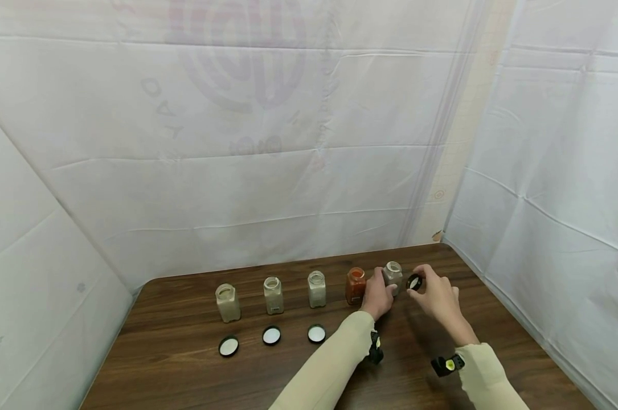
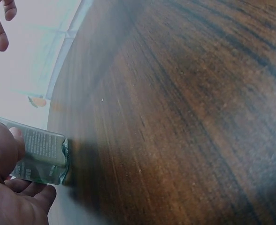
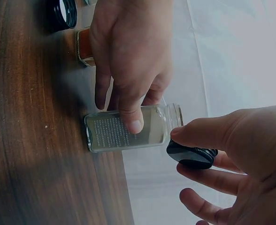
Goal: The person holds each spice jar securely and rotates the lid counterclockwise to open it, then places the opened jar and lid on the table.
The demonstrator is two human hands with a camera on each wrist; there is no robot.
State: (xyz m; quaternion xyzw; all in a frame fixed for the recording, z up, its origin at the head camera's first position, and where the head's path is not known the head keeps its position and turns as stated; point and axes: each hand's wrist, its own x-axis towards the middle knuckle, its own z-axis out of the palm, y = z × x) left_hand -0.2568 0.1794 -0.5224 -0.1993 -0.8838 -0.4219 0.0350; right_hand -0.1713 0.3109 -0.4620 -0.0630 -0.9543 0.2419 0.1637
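Note:
My left hand [image 1: 378,295] grips a glass spice jar [image 1: 392,272] of greyish powder by its sides. In the right wrist view the open mouth of this jar [image 3: 152,124] shows, and its printed label faces that camera. Just right of the mouth, my right hand [image 1: 438,296] pinches a black screw lid [image 3: 190,156] between thumb and fingers. The lid is apart from the table, tilted, its pale inside partly seen in the head view. Beside the left hand stands an open jar of orange-red spice [image 1: 356,287].
Three more uncapped jars stand leftward in a row: one near jar [image 1: 316,290], a middle jar [image 1: 273,297] and a far-left jar [image 1: 229,304]. Black lids [image 1: 316,333] with white insides lie before them on the wooden table [image 1: 175,336]. White sheeting [image 1: 237,216] hangs behind and at both sides.

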